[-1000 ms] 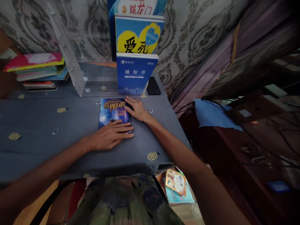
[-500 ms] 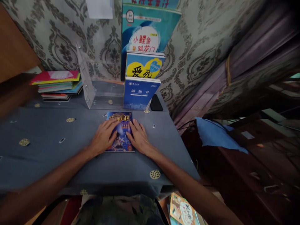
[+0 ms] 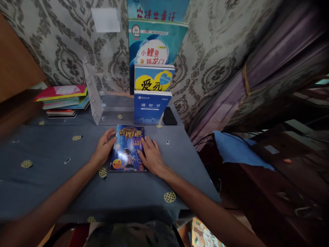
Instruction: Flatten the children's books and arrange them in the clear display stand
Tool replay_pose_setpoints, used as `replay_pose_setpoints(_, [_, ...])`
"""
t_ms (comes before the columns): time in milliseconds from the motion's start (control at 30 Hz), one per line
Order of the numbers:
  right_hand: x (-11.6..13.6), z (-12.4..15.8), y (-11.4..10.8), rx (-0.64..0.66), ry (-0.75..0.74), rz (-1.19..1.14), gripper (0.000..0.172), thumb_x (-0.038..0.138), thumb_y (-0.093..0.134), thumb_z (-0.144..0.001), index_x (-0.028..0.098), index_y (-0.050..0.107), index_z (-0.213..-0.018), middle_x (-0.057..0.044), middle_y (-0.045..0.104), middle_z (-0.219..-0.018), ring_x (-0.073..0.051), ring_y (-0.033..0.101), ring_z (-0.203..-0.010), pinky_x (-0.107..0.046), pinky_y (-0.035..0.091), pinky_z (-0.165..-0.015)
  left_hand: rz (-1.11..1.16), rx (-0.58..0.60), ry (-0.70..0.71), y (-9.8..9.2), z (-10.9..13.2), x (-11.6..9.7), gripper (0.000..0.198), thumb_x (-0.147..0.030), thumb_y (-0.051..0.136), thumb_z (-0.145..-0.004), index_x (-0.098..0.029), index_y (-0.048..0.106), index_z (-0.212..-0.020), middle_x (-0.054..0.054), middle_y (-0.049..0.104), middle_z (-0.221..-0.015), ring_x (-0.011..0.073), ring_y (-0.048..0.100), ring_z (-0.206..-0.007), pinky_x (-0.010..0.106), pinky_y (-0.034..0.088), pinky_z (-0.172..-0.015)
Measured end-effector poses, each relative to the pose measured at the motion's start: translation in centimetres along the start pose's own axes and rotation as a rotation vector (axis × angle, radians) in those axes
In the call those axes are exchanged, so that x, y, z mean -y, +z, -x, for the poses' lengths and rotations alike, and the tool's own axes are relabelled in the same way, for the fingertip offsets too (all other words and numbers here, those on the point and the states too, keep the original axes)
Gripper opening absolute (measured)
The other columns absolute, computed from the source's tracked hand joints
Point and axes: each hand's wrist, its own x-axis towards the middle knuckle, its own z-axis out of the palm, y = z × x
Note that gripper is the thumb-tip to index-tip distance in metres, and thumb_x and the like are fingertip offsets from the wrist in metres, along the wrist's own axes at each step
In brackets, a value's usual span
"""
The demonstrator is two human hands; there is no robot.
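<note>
A blue illustrated book [image 3: 125, 147] with gold title lettering lies closed, cover up, on the cloth-covered table. My right hand [image 3: 152, 156] rests flat along the book's right side, its fingers stretched out over the cover. Beside the book's left edge is my left hand [image 3: 104, 146], fingers apart and holding nothing; whether its fingertips touch the edge I cannot tell. Just behind the book, a blue booklet [image 3: 151, 108] marked 2022 stands upright in a clear acrylic stand [image 3: 95, 99].
Behind the booklet, taller books [image 3: 156, 43] stand in steps against the patterned wall. A black phone [image 3: 169, 116] lies to their right. At the back left is a stack of books and folders [image 3: 63, 97]. A blue cloth [image 3: 238, 152] covers furniture on the right.
My left hand has lifted off the cover and moved left to beside the book, uncovering its left part. My right hand stays on the book. The view has tilted up slightly.
</note>
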Motion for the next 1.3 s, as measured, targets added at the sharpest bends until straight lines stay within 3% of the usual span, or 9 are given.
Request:
replay_pose_setpoints(133, [-0.1,0.0,0.1,-0.025,-0.027,-0.042,0.060,0.038,0.036,-0.101,0.004,0.040,-0.150,-0.023,0.042,-0.154,-0.032,0.034,-0.147,-0.055,0.025,-0.121,0.312,-0.027,-0.313,1.5,0.0,-0.7,0.034,-0.035,0.072,-0.078,-0.015,0.067,-0.106,0.010,0.076,-0.093,0.0240,0.074,-0.082,0.036,0.061,-0.076])
replay_pose_setpoints(233, [-0.5,0.1,0.4,-0.065,-0.029,-0.126,0.061,0.038,0.033,-0.102,0.005,0.034,-0.154,-0.021,0.041,-0.155,-0.029,0.036,-0.147,-0.052,0.028,-0.121,0.410,-0.071,-0.366,2.5,0.0,-1.2,0.027,-0.035,0.075,-0.078,-0.016,0.069,-0.096,0.007,0.075,-0.079,0.0225,0.074,-0.071,0.034,0.062,-0.069])
replay_pose_setpoints(400, [-1.5,-0.1,0.6,-0.171,0.062,-0.372,0.066,0.045,0.030,-0.103,0.011,0.021,-0.159,-0.017,0.033,-0.161,-0.026,0.035,-0.148,-0.047,0.035,-0.119,0.468,-0.146,-0.290,4.2,-0.2,-2.8,0.027,-0.039,0.076,-0.080,-0.017,0.069,-0.094,0.005,0.075,-0.079,0.0196,0.073,-0.068,0.030,0.061,-0.066])
replay_pose_setpoints(533, [-1.8,-0.8,-0.3,-0.251,0.159,-0.620,0.065,0.045,0.037,-0.101,0.013,0.030,-0.156,-0.017,0.043,-0.155,-0.028,0.044,-0.142,-0.050,0.037,-0.117,0.472,-0.169,-0.232,5.5,-0.1,-4.5,0.031,-0.044,0.075,-0.080,-0.018,0.069,-0.096,0.004,0.076,-0.084,0.0182,0.072,-0.070,0.028,0.060,-0.066])
replay_pose_setpoints(700, [-1.5,-1.4,-2.2,-0.275,0.084,-1.014,0.057,0.039,0.044,-0.097,0.016,0.040,-0.150,-0.014,0.051,-0.150,-0.026,0.053,-0.135,-0.046,0.044,-0.113,0.377,-0.187,-0.132,6.2,-0.4,-5.7,0.034,-0.050,0.067,-0.085,-0.020,0.069,-0.101,0.004,0.075,-0.096,0.0208,0.071,-0.088,0.030,0.058,-0.078])
replay_pose_setpoints(833, [-1.3,-1.6,-3.7,-0.341,0.010,-1.082,0.054,0.042,0.051,-0.096,0.019,0.045,-0.143,-0.014,0.058,-0.142,-0.027,0.057,-0.129,-0.045,0.046,-0.110,0.182,-0.209,0.121,6.3,-0.5,-6.9,0.040,-0.059,0.060,-0.087,-0.021,0.069,-0.094,0.004,0.072,-0.095,0.0216,0.066,-0.097,0.030,0.054,-0.085])
replay_pose_setpoints(967, [-1.0,-1.4,-4.6,-0.469,-0.108,-1.074,0.042,0.042,0.054,-0.097,0.025,0.048,-0.135,-0.010,0.062,-0.134,-0.025,0.060,-0.123,-0.041,0.048,-0.105,0.043,-0.171,0.398,6.2,-0.2,-8.0,0.053,-0.070,0.048,-0.089,-0.020,0.060,-0.075,0.002,0.063,-0.073,0.0199,0.061,-0.077,0.030,0.053,-0.073])
replay_pose_setpoints(1167, [-0.8,-0.4,-3.9,-0.567,-0.176,-0.861,0.020,0.036,0.047,-0.102,0.025,0.054,-0.118,-0.005,0.065,-0.109,-0.020,0.063,-0.102,-0.033,0.052,-0.090,-0.030,-0.202,0.433,5.7,0.3,-4.9,0.059,-0.076,0.045,-0.085,-0.022,0.050,-0.063,-0.001,0.050,-0.059,0.0171,0.050,-0.060,0.029,0.047,-0.059])
replay_pose_setpoints(1300, [-0.5,0.0,-3.4,-0.626,-0.180,-0.740,0.020,0.033,0.044,-0.102,0.024,0.052,-0.118,-0.005,0.064,-0.106,-0.020,0.063,-0.100,-0.032,0.053,-0.087,-0.051,-0.118,0.407,5.3,0.7,-2.3,0.052,-0.072,0.053,-0.082,-0.021,0.058,-0.074,0.001,0.062,-0.069,0.0198,0.058,-0.069,0.032,0.052,-0.068])
